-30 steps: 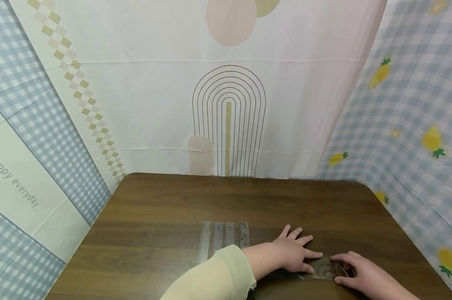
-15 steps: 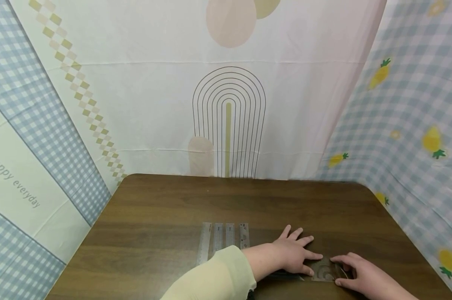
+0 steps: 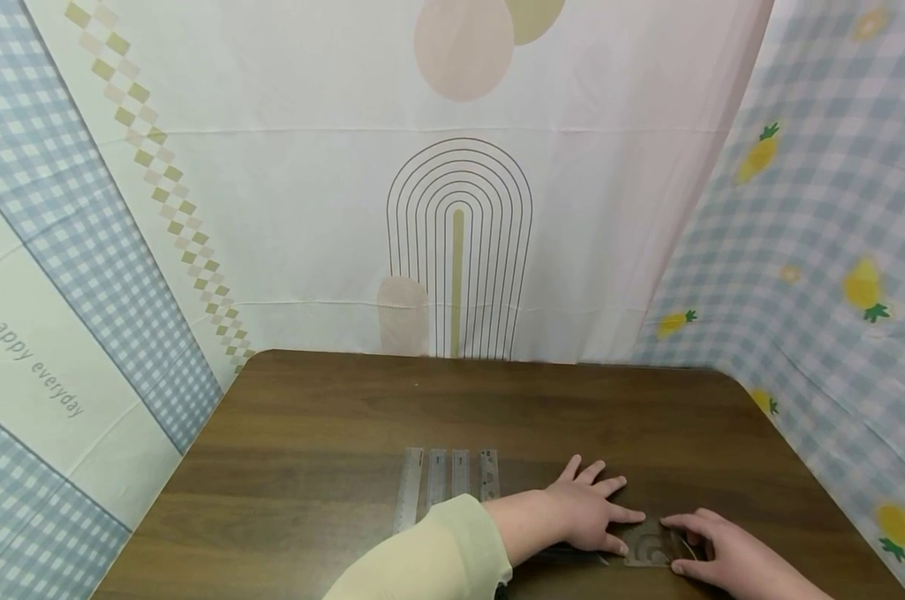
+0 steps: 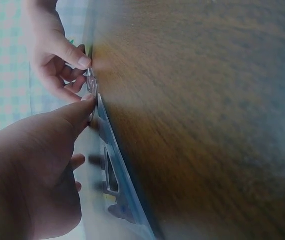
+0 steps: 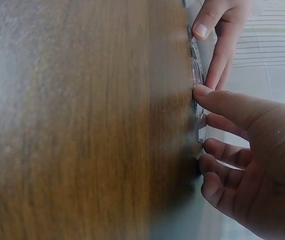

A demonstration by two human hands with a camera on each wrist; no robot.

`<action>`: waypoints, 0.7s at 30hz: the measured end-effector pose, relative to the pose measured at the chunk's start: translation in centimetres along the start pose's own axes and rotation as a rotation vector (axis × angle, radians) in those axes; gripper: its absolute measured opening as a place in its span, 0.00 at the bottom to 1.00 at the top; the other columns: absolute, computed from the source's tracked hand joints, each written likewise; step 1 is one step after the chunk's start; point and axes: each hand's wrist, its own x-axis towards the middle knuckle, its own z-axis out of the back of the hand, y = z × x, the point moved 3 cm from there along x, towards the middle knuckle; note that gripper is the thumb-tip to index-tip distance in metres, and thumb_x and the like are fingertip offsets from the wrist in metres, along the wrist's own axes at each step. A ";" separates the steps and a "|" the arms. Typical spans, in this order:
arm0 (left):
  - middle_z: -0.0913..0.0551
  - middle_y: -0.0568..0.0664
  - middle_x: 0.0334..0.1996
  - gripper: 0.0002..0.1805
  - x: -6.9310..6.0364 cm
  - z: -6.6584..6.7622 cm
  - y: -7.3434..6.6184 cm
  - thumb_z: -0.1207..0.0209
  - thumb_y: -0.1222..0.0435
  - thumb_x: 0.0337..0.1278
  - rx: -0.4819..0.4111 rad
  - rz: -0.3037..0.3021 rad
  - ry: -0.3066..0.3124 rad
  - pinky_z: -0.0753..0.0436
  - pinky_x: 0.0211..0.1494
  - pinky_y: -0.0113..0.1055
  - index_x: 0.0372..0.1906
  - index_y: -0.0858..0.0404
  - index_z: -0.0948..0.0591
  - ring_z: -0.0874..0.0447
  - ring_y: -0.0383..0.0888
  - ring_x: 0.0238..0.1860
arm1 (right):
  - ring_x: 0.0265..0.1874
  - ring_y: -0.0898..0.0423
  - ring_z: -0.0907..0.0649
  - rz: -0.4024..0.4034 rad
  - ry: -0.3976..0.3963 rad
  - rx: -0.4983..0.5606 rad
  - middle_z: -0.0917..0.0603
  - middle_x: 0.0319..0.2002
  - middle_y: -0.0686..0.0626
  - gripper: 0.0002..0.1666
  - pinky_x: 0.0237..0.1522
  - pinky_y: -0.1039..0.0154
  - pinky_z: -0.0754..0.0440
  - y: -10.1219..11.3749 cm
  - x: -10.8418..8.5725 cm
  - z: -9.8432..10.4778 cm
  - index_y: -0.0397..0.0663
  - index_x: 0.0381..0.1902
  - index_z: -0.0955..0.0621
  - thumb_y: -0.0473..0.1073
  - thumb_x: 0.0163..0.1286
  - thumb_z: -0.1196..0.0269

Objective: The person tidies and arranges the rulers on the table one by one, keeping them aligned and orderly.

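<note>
A small clear plastic template [image 3: 647, 546] with curved lines lies flat on the brown table, at the right in the head view. My right hand [image 3: 730, 546] holds its right end between thumb and index finger; the other fingers are bent beside it. With fingers spread and straight, my left hand [image 3: 583, 508] touches the template's left end with thumb and index finger. Beneath the left wrist lies a clear set square [image 4: 120, 175]; its triangular cutout shows in the left wrist view, but the forearm hides most of it in the head view.
Several clear rulers stand side by side on the table [image 3: 310, 450]: a wide ruler [image 3: 410, 487] at the left, narrower ones beside it, and a ruler with cutouts [image 3: 490, 473] at the right. The left sleeve [image 3: 437, 546] covers their near ends. Patterned cloth hangs behind.
The head view has tilted up slightly, so everything sits a little lower. Both hands and the template keep their places on the table.
</note>
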 end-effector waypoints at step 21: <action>0.57 0.25 0.77 0.33 -2.4 1.0 2.0 0.64 0.32 0.65 -0.084 0.009 -0.128 0.62 0.78 0.46 0.73 0.20 0.58 0.65 0.38 0.79 | 0.27 0.65 0.27 -0.105 -0.282 0.029 0.24 0.35 0.53 0.30 0.27 0.66 0.27 2.0 -0.2 1.0 0.42 0.61 0.23 0.57 0.73 0.40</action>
